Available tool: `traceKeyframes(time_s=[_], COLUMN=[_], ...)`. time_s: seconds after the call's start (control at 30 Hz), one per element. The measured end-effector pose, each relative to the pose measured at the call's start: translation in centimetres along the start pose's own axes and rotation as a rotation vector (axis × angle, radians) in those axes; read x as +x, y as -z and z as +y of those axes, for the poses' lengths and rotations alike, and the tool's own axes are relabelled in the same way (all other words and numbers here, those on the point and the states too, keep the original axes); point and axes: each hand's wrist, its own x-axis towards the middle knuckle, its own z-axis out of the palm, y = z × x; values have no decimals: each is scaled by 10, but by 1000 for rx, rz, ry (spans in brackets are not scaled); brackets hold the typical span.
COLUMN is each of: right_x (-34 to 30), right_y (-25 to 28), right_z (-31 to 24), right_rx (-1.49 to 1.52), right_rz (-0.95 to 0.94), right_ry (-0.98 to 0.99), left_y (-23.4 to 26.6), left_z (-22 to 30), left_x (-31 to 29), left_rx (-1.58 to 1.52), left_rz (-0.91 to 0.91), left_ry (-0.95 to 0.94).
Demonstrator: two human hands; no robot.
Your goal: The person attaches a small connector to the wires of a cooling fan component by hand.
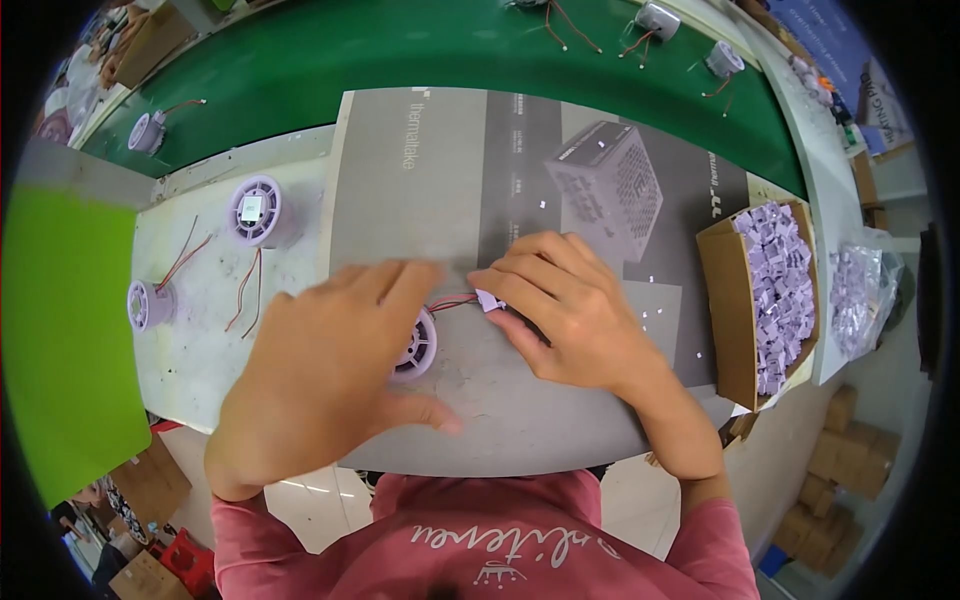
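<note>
I see a box (728, 310) full of purple pieces (778, 300); the right hand (570, 310) pinches one piece (488, 300), the left hand (320, 350) is wide over a round part (427, 345).

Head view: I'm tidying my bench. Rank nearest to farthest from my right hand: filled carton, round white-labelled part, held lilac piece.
1. Held lilac piece: in right hand
2. Filled carton: right side
3. Round white-labelled part: left side

left hand (325, 350): splayed, palm down, blurred; right hand (572, 315): curled inward, pinching
</note>
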Motion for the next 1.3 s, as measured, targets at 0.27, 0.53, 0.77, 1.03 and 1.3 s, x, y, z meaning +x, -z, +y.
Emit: traceKeyframes(time_s=[0.27,0.53,0.77,1.03,1.3], right_x=[3,2,4,2,5], right_y=[-4,-7,2,0,7], right_z=[-10,-20,-21,-25,-26], right_rx=[11,244,480,413,132], right_rz=[-24,-2,83,258,285], right_ry=[-30,-215,-323,-355,-142], left_y=[-23,-27,-25,-31,-43], left_z=[-22,-31,-43,-41,-37], left_x=[4,8,13,16,22], left_rx=[-141,-459,-695,-854,-976], left_rz=[5,59,-40,33,154], left_ry=[-99,-32,12,-11,-70])
